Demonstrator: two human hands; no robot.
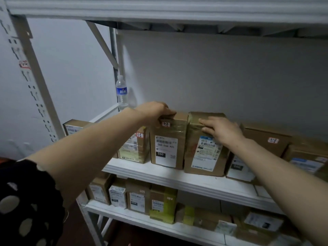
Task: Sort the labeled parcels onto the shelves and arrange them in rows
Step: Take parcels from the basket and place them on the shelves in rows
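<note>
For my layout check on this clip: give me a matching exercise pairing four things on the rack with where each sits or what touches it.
1 water bottle
2 060 parcel
3 501E parcel
4 yellow-green parcel

A on the lower shelf
B gripped at the top by the left hand
C back left corner of the middle shelf
D under the flat right hand

Pairs: 1-C, 2-B, 3-D, 4-A

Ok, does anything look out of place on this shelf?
Yes: a water bottle stands at the back left corner of the shelf, the only thing there not a parcel. The left hand grips the 060 box, upright in its row.
</note>
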